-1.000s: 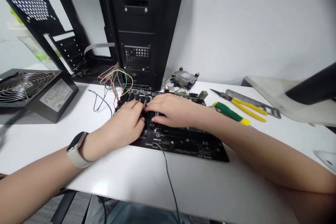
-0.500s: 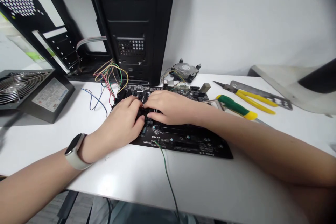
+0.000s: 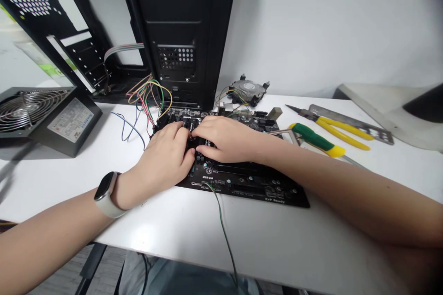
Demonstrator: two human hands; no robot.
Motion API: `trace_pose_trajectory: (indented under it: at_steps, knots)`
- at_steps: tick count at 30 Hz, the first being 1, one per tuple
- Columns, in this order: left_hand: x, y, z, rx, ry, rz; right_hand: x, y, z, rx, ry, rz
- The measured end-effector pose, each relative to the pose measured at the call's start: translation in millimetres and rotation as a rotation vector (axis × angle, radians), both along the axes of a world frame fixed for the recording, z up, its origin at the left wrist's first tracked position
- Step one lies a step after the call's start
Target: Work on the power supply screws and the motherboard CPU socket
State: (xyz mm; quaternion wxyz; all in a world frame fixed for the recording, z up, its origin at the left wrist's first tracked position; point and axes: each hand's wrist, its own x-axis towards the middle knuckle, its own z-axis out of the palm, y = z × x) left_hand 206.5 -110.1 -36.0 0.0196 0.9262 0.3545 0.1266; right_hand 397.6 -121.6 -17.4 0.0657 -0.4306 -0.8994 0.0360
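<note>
A black computer motherboard (image 3: 290, 193) lies flat on the white table. My left hand (image 3: 169, 154) rests over its left part, fingers bent down onto the board. From the other side my right hand (image 3: 224, 140) reaches across, its fingertips meeting those of the left. Both hands look closed around one spot; whatever they grip there is hidden beneath the fingers. A green wire (image 3: 221, 216) is attached at the board's near edge and runs off the table's front. Loose coloured wires (image 3: 148, 94) reach the board's far left corner.
Behind the board stands a black computer case (image 3: 180, 23). A power supply (image 3: 71, 124) sits at the left. Near the wall lies a cooling fan (image 3: 248, 90). To the right are a green-yellow screwdriver (image 3: 314, 139), yellow-handled pliers (image 3: 339, 129) and a flat metal bracket (image 3: 377, 133).
My left hand has shifted slightly to the right, closer to the right hand's fingertips. The whole view has also moved a little; the board stays in place.
</note>
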Motion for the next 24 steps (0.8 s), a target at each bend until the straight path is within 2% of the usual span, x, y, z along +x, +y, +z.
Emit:
trace_pose_trajectory:
  at_steps: [18,24]
  knots:
    - [5.8,-7.0,-0.6,0.124,0.102,0.103,-2.7,0.1,-0.6,0.002,0.006,-0.045]
    - [6.2,-8.7,0.5,0.072,0.141,0.152,-3.9,1.4,0.2,-0.04,0.035,-0.058]
